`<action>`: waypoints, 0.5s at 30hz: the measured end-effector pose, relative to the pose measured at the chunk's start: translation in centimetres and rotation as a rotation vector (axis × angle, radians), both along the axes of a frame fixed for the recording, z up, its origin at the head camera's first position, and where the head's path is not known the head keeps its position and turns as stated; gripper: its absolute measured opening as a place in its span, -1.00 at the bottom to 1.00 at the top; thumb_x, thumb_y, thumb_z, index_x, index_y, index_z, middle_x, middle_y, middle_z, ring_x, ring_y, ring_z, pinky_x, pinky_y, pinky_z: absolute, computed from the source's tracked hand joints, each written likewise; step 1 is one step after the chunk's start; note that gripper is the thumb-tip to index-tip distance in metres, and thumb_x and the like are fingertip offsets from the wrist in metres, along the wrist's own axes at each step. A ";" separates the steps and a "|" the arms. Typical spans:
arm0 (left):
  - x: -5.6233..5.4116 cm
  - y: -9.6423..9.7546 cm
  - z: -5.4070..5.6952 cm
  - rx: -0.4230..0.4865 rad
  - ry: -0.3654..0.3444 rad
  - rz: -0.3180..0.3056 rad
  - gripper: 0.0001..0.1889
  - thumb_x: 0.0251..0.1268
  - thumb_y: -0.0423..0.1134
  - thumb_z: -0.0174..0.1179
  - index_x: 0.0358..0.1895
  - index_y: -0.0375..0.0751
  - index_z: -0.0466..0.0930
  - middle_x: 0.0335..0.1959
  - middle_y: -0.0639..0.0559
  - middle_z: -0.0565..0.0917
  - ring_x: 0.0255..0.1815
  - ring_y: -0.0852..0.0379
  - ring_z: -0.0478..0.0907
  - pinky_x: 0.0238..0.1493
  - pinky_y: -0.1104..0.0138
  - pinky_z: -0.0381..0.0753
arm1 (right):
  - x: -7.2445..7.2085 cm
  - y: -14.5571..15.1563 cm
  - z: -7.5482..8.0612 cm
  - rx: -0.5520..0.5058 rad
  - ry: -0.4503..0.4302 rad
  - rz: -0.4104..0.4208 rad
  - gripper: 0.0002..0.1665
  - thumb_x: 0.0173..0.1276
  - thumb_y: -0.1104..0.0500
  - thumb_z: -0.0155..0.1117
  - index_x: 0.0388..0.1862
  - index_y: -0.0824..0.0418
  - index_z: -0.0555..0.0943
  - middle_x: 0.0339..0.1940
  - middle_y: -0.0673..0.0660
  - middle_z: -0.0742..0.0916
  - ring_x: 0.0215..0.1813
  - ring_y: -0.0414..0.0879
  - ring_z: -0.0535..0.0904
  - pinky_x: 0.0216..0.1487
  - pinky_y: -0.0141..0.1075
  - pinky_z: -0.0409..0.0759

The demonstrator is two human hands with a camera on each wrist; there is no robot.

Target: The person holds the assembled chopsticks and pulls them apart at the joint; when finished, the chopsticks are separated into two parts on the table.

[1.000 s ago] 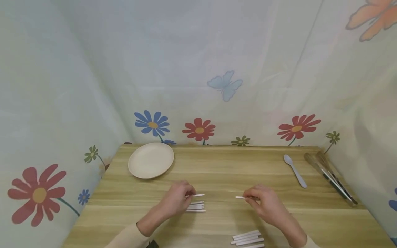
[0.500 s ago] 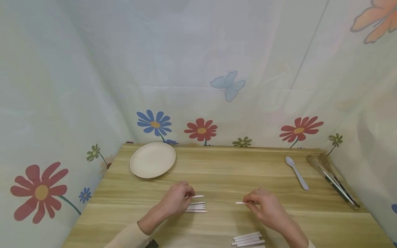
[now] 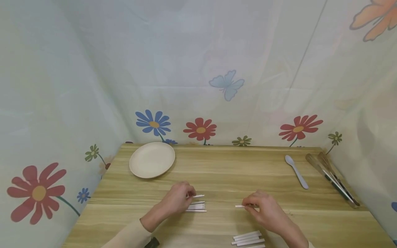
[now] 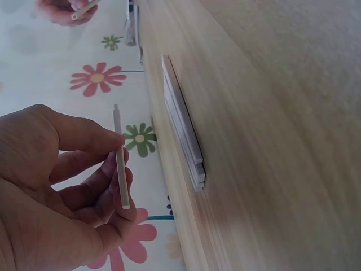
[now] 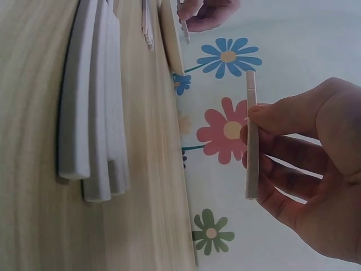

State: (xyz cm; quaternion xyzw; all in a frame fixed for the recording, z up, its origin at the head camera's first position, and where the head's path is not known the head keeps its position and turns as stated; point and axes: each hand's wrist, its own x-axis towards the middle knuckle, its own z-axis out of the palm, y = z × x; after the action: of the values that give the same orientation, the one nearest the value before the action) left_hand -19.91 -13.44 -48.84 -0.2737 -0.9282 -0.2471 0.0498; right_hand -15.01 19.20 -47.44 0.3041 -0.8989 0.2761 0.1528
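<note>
My left hand (image 3: pixel 176 199) pinches a thin white stick (image 4: pixel 122 180) between thumb and fingers, above the table. A small narrower tip shows at one end of it. Just below, a row of several white sticks (image 3: pixel 196 207) lies side by side. Across from it, my right hand (image 3: pixel 266 209) pinches another white stick (image 5: pixel 252 158), square-edged, with a fine line across it near one end. The two held sticks are apart, their free ends pointing towards each other. Nearer to me lies a second bunch of several white sticks (image 3: pixel 247 238), below the right hand in the head view.
A round cream plate (image 3: pixel 152 160) stands at the back left of the wooden table (image 3: pixel 229 165). Towards the right lie a pale spoon (image 3: pixel 296 172) and, by the edge, brush-like utensils (image 3: pixel 333 181). A flowered curtain (image 3: pixel 173 69) encloses the table behind and at the sides.
My right hand has come a little nearer to me with its stick. The left hand has stayed almost still, and both sticks are held throughout.
</note>
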 end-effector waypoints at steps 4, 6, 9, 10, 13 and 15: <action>-0.1 0.0 -0.2 0.011 -0.018 -0.002 -0.84 -0.04 -0.47 0.25 -0.37 -0.20 0.72 -0.48 0.08 0.61 -0.44 0.25 0.49 -0.41 0.46 0.49 | 0.3 -0.1 -0.2 -0.004 0.015 0.016 -0.74 0.04 0.33 0.49 -0.39 -0.03 0.71 -0.37 -0.21 0.72 -0.30 -0.35 0.54 -0.33 -0.44 0.57; -0.1 0.0 -0.3 0.011 -0.019 -0.001 -0.85 -0.03 -0.46 0.25 -0.37 -0.20 0.73 -0.48 0.08 0.61 -0.44 0.25 0.49 -0.41 0.45 0.49 | 0.4 -0.1 -0.3 -0.009 0.025 0.021 -0.75 0.05 0.33 0.49 -0.39 -0.02 0.71 -0.38 -0.20 0.72 -0.31 -0.35 0.55 -0.34 -0.45 0.58; -0.2 0.0 -0.3 0.008 -0.015 0.000 -0.85 -0.03 -0.45 0.25 -0.37 -0.19 0.73 -0.48 0.07 0.62 -0.44 0.25 0.50 -0.39 0.44 0.50 | 0.5 0.0 -0.3 -0.010 0.038 0.027 -0.75 0.05 0.33 0.49 -0.39 -0.02 0.70 -0.40 -0.19 0.72 -0.31 -0.34 0.55 -0.33 -0.46 0.57; -0.2 0.0 -0.4 0.005 -0.009 0.001 -0.85 -0.04 -0.45 0.25 -0.37 -0.19 0.73 -0.48 0.07 0.62 -0.44 0.25 0.50 -0.39 0.44 0.51 | 0.5 0.0 -0.3 -0.008 0.046 0.027 -0.74 0.04 0.33 0.49 -0.39 -0.03 0.70 -0.40 -0.19 0.72 -0.31 -0.35 0.55 -0.33 -0.46 0.56; -0.3 0.0 -0.5 0.006 0.006 -0.005 -0.84 -0.06 -0.46 0.25 -0.38 -0.19 0.73 -0.49 0.07 0.62 -0.44 0.24 0.50 -0.38 0.42 0.51 | 0.5 0.0 -0.3 -0.007 0.046 0.037 -0.73 0.02 0.33 0.50 -0.40 -0.04 0.70 -0.39 -0.19 0.72 -0.31 -0.35 0.55 -0.33 -0.47 0.56; -0.3 0.0 -0.6 0.006 0.013 -0.007 -0.85 -0.06 -0.46 0.26 -0.38 -0.19 0.72 -0.49 0.07 0.62 -0.45 0.24 0.49 -0.39 0.41 0.51 | 0.6 0.0 -0.3 -0.010 0.026 0.049 -0.73 0.03 0.33 0.50 -0.40 -0.04 0.71 -0.39 -0.19 0.72 -0.31 -0.35 0.55 -0.33 -0.45 0.57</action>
State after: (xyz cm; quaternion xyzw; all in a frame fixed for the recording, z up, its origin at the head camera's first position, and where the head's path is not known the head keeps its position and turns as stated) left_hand -20.25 -13.48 -49.47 -0.2783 -0.9262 -0.2481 0.0560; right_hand -14.42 19.23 -47.72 0.3287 -0.8877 0.2802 0.1592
